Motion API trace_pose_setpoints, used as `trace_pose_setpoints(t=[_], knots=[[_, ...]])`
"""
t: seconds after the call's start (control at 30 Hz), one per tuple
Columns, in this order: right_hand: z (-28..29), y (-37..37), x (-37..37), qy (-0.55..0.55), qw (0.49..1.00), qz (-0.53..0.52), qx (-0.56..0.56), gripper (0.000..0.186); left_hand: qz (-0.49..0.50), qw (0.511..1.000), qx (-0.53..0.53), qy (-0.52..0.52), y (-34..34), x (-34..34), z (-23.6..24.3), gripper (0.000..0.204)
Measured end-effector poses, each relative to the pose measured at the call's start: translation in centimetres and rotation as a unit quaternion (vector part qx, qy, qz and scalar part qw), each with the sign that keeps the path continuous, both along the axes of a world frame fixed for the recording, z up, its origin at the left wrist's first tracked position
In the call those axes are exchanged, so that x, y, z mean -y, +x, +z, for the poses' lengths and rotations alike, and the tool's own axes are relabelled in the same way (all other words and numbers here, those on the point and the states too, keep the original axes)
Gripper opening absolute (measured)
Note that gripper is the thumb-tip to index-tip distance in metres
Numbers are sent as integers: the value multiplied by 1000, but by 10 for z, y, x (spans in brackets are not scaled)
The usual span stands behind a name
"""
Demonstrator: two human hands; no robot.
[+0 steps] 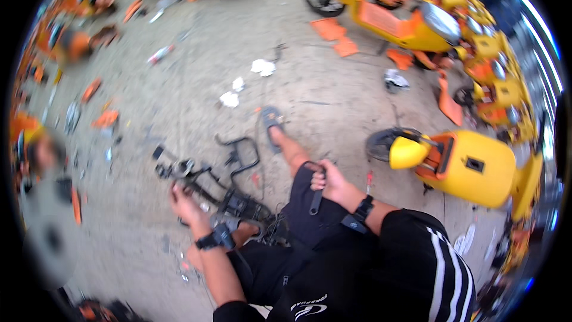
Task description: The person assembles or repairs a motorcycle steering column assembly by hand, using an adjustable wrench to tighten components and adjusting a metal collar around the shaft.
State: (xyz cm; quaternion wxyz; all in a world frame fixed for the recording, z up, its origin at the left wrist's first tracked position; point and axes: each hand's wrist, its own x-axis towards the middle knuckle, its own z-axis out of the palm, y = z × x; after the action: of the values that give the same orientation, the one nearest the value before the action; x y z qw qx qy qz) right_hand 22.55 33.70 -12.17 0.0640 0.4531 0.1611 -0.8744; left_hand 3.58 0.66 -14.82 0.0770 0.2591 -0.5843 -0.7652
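While white print (310,308) marks the black shirt (369,274) at bottom centre, right fingers (318,178) hold a dark tool (316,204) mid-frame, its long axis pointing down; left fingers (175,191) are near black chassis (233,201), whether gripping I cannot tell

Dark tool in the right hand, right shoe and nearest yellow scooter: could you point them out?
Dark tool (317,200): head view, on its bar.
Right shoe (271,115): head view, near its toe.
Nearest yellow scooter (460,164): head view, on its yellow body.

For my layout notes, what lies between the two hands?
In the head view, black frame parts and the shorts-covered right knee lie between the left hand and right hand.
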Motion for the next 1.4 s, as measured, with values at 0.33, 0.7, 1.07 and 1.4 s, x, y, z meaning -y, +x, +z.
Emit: trace_pose_setpoints(t=[0.33,0.7,1.07,1.4], knots=[[-40,28,2,-51,995,-43,-73,27,-95,968,83,218,81,2,-32,25],[-44,24,-1,-53,994,-54,-83,24,-116,969,119,185,81,1,-61,21],[-51,21,0,-61,992,-50,-96,19,-147,962,203,111,86,5,-78,19],[-49,26,-5,-50,992,-49,-102,20,-169,953,211,134,94,-2,-74,21]])
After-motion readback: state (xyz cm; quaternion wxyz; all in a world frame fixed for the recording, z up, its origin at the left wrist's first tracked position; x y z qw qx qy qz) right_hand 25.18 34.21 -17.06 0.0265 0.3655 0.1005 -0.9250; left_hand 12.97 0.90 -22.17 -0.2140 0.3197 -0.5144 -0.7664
